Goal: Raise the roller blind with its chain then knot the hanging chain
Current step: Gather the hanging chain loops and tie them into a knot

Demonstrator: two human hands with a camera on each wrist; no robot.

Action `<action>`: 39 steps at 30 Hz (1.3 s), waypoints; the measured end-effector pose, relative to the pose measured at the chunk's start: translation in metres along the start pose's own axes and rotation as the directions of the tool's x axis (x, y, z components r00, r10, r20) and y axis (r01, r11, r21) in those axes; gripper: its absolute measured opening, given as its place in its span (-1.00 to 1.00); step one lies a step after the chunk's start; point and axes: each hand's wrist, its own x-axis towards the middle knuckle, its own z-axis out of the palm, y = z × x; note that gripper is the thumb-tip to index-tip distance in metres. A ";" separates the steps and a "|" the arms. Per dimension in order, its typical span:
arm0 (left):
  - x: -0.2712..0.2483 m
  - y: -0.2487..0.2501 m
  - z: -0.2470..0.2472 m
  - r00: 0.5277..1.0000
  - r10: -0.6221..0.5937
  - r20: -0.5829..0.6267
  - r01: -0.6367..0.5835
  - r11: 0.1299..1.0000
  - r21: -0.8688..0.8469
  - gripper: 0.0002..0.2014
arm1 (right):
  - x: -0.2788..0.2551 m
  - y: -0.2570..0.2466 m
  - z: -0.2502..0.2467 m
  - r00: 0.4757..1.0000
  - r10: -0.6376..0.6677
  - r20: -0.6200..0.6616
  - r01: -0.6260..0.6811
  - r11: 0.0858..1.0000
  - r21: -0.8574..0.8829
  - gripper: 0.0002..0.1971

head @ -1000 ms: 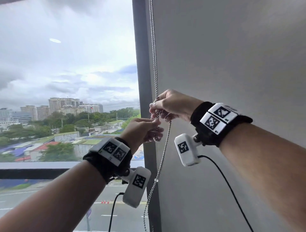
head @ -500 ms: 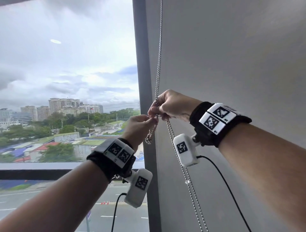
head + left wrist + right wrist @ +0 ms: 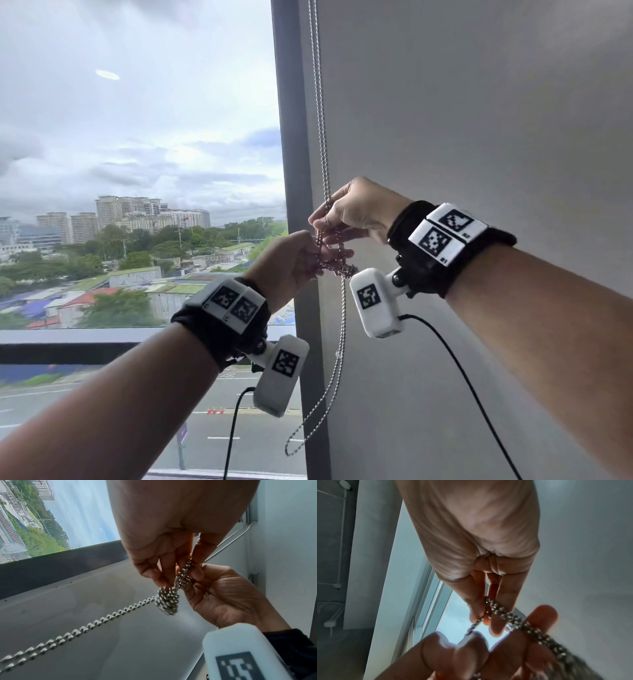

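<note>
A silver ball chain [image 3: 322, 137] hangs down beside the dark window post [image 3: 291, 154]. At chest height both hands work it. My left hand [image 3: 317, 255] pinches the chain from the left with curled fingers [image 3: 163, 573]. From the right, my right hand [image 3: 325, 226] pinches it just above, thumb and fingers [image 3: 503, 601] closed on the beads [image 3: 513, 616]. Under the fingers hangs a bunched tangle of chain [image 3: 346, 269], also in the left wrist view [image 3: 167, 601]. Below it the doubled chain [image 3: 68, 635] drops to a loose loop [image 3: 294, 442].
The window glass [image 3: 137, 137] on the left is uncovered, with a sill rail [image 3: 85, 349] below. A plain grey wall [image 3: 479, 120] fills the right side. Black cables [image 3: 455, 359] trail from the wrist cameras.
The hanging loop has swung from the right back to the left. The bunched chain has shifted right, under my right hand. Both hands stay at the same height.
</note>
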 end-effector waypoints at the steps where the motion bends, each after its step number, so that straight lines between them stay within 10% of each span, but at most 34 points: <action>1: 0.000 0.000 0.000 1.000 0.007 0.017 -0.007 1.000 -0.018 -0.70 | -0.002 -0.001 0.001 1.000 0.003 0.004 -0.003 1.000 0.002 -0.90; 20: -0.002 -0.003 -0.001 0.946 0.233 -0.227 -0.123 0.902 0.414 -0.79 | 0.003 0.040 0.016 0.991 -0.032 0.131 0.023 0.997 0.067 -0.69; 31: -0.006 -0.003 -0.011 0.927 0.213 -0.309 -0.157 0.968 0.196 -0.81 | 0.007 0.055 0.010 0.973 -0.036 0.226 0.028 0.999 0.041 -0.57; 39: -0.005 0.002 -0.022 0.920 0.212 -0.329 0.007 0.830 0.557 -0.77 | 0.002 0.059 0.002 0.969 -0.043 0.242 0.099 0.970 -0.221 -0.68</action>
